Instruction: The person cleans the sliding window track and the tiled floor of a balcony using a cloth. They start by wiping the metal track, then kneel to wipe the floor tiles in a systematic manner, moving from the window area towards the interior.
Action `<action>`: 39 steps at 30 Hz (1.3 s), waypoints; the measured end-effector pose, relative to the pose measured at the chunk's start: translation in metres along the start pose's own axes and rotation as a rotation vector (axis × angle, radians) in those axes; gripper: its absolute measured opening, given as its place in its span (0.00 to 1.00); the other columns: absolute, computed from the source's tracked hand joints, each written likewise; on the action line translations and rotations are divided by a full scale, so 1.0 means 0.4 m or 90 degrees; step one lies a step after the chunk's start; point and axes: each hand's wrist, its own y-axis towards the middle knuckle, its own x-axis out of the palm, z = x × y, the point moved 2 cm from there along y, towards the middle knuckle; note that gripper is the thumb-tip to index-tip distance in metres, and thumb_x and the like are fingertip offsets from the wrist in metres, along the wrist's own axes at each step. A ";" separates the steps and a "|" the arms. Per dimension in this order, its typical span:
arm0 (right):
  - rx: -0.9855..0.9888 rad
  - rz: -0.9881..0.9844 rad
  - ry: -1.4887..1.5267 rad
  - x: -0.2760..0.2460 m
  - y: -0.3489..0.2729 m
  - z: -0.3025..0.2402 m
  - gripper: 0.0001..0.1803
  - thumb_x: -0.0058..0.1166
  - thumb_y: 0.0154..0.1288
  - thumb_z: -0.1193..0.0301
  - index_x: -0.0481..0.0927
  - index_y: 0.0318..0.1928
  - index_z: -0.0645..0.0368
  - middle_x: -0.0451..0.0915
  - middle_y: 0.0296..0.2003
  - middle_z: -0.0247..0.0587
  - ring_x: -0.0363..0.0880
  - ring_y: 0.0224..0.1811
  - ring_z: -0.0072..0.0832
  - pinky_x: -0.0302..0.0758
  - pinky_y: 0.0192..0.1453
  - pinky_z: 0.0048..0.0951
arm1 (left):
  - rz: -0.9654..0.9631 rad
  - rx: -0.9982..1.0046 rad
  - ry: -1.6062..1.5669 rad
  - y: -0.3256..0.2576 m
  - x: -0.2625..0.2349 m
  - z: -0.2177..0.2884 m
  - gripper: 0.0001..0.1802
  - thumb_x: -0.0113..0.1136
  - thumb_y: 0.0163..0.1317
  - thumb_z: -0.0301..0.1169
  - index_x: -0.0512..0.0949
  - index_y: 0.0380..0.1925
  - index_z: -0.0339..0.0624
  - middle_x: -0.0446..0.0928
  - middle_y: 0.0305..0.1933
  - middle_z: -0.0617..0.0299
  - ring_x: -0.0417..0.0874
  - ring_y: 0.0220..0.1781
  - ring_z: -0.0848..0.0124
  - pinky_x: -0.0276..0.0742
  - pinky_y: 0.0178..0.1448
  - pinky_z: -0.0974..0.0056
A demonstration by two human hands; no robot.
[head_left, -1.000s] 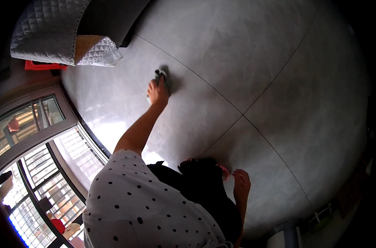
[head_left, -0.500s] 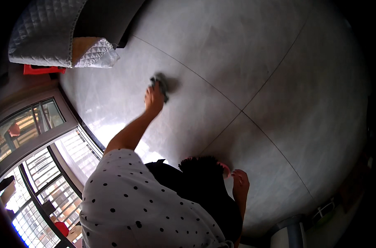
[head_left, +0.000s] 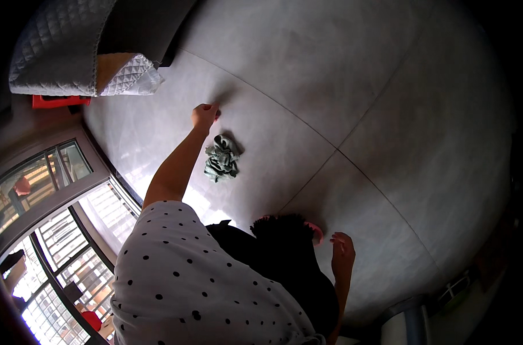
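My left hand (head_left: 205, 114) reaches far out over the grey tiled floor (head_left: 353, 86), its fingers curled in and nothing visible in them. A crumpled grey-green cloth (head_left: 221, 158) lies loose on the tile just nearer to me than that hand, beside my forearm and not touching the hand. My right hand (head_left: 342, 254) hangs low near my knee, just above the floor, fingers loosely apart and empty. My dotted white top and dark trousers fill the lower middle of the view.
A dark piece of furniture with a grey quilted cover (head_left: 60, 52) stands at the upper left, a red object (head_left: 60, 101) beneath its edge. Barred windows (head_left: 48, 230) run along the left. A pink slipper (head_left: 316, 231) shows by my leg. A grey post (head_left: 408, 322) stands lower right.
My left hand was pressed on the cloth before. It has let the cloth go and moved farther out; the cloth now lies loose on the tile. The right hand has barely moved.
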 end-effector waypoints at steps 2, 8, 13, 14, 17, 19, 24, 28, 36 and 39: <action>0.003 0.004 0.008 -0.003 0.001 0.004 0.09 0.44 0.64 0.76 0.73 0.44 0.64 0.74 0.41 0.41 0.75 0.40 0.27 0.71 0.48 0.26 | -0.002 0.000 0.016 0.013 0.014 -0.003 0.13 0.60 0.55 0.36 0.77 0.23 0.35 0.77 0.21 0.60 0.76 0.20 0.75 0.73 0.24 0.72; 0.014 0.003 0.020 0.002 -0.003 0.042 0.10 0.43 0.63 0.77 0.73 0.44 0.64 0.75 0.41 0.41 0.75 0.41 0.27 0.71 0.48 0.26 | 0.000 -0.045 -0.036 0.021 0.021 0.005 0.14 0.61 0.55 0.38 0.77 0.21 0.37 0.77 0.20 0.60 0.76 0.20 0.75 0.73 0.24 0.72; 0.008 -0.019 -0.019 0.013 -0.004 0.015 0.10 0.42 0.64 0.77 0.72 0.45 0.65 0.75 0.40 0.41 0.75 0.42 0.27 0.71 0.48 0.26 | 0.139 0.281 0.206 -0.040 -0.015 -0.036 0.14 0.61 0.53 0.39 0.76 0.23 0.37 0.77 0.21 0.59 0.78 0.24 0.67 0.74 0.31 0.65; 0.005 -0.002 -0.028 0.004 -0.006 0.013 0.10 0.42 0.64 0.77 0.72 0.45 0.64 0.75 0.40 0.41 0.75 0.42 0.27 0.71 0.48 0.26 | 0.150 0.344 0.244 -0.133 -0.003 -0.007 0.15 0.60 0.53 0.39 0.75 0.32 0.38 0.76 0.27 0.57 0.78 0.31 0.63 0.73 0.38 0.61; 0.022 0.026 -0.008 -0.012 -0.005 0.018 0.10 0.42 0.64 0.77 0.72 0.45 0.64 0.75 0.40 0.41 0.75 0.41 0.27 0.71 0.48 0.26 | 0.018 0.441 0.487 -0.344 -0.027 -0.102 0.28 0.60 0.52 0.45 0.67 0.51 0.45 0.66 0.48 0.48 0.67 0.52 0.51 0.68 0.50 0.50; 0.018 0.015 -0.007 -0.010 0.002 0.007 0.10 0.41 0.65 0.77 0.73 0.44 0.64 0.74 0.41 0.41 0.75 0.41 0.27 0.71 0.48 0.25 | 0.001 0.420 0.497 -0.411 -0.019 -0.215 0.34 0.60 0.51 0.46 0.62 0.57 0.45 0.63 0.51 0.43 0.64 0.54 0.47 0.67 0.51 0.46; -0.009 -0.036 -0.046 0.015 0.019 -0.004 0.12 0.43 0.66 0.72 0.73 0.46 0.64 0.77 0.40 0.43 0.76 0.42 0.27 0.72 0.46 0.27 | 0.349 0.164 0.352 -0.278 0.094 -0.234 0.28 0.54 0.49 0.36 0.64 0.52 0.43 0.64 0.44 0.48 0.65 0.50 0.51 0.64 0.52 0.50; -0.032 -0.085 -0.104 0.016 0.042 -0.030 0.13 0.44 0.66 0.70 0.73 0.46 0.65 0.77 0.41 0.44 0.77 0.42 0.28 0.72 0.47 0.27 | 0.505 0.033 0.361 0.000 -0.041 -0.201 0.28 0.53 0.51 0.40 0.64 0.55 0.55 0.64 0.44 0.52 0.66 0.48 0.53 0.65 0.50 0.51; 0.083 -0.041 -0.137 -0.072 0.054 0.018 0.13 0.44 0.65 0.70 0.74 0.46 0.64 0.77 0.40 0.44 0.77 0.42 0.29 0.73 0.46 0.28 | 0.452 -0.034 0.393 0.294 -0.109 0.044 0.32 0.45 0.54 0.58 0.64 0.59 0.64 0.61 0.55 0.56 0.59 0.56 0.57 0.57 0.55 0.52; 0.085 -0.056 -0.136 -0.079 0.070 0.018 0.12 0.44 0.65 0.71 0.73 0.45 0.64 0.77 0.39 0.43 0.77 0.41 0.28 0.73 0.45 0.27 | 0.426 0.019 0.429 0.309 -0.017 0.164 0.34 0.45 0.54 0.58 0.65 0.58 0.56 0.62 0.56 0.56 0.60 0.56 0.57 0.58 0.55 0.51</action>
